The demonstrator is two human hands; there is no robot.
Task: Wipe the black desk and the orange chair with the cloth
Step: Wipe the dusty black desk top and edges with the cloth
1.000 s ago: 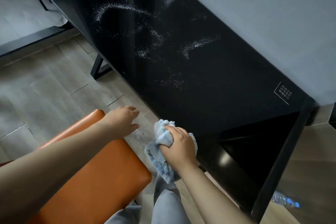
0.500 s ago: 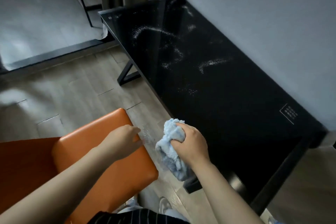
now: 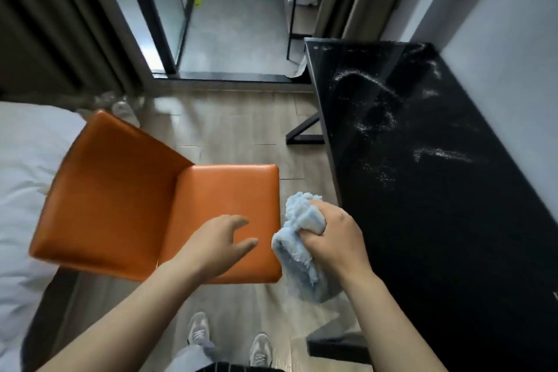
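Compared with before, the left hand [image 3: 217,244] is reaching further over the seat of the orange chair [image 3: 120,205], fingers loosely spread. The right hand [image 3: 335,238] is still clenching the bunched blue cloth [image 3: 299,220] (lower centre), between chair and black surface [image 3: 437,235].

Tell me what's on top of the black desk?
White powdery streaks lie scattered on the black desk, mostly its far half. The right hand, gripping the blue cloth, and its forearm hide part of its near edge.
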